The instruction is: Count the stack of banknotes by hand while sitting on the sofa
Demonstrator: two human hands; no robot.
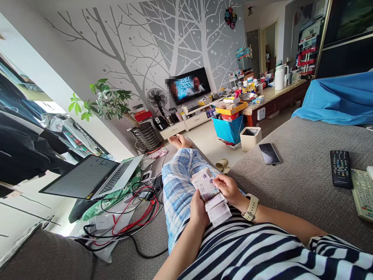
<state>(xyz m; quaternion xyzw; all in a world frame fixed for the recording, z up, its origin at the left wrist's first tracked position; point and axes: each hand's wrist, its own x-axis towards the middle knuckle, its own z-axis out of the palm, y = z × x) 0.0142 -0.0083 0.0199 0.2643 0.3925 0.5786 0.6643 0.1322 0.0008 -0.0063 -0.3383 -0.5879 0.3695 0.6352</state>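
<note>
Over my lap, my left hand is closed around a fanned bundle of banknotes, its thumb lying on top. My right hand, with a pale watch on the wrist, pinches the right edge of the top note, which bears a printed 5. Several pale note ends stick out below the hands toward my striped shirt. Beneath the notes are blue plaid trousers on my outstretched legs. Where the fingers curl under the bundle, they are hidden.
Left of my legs, an open laptop sits beside tangled red and black cables. On the grey sofa to the right lie a phone, a black remote and a pale remote. A beige bin stands on the floor ahead.
</note>
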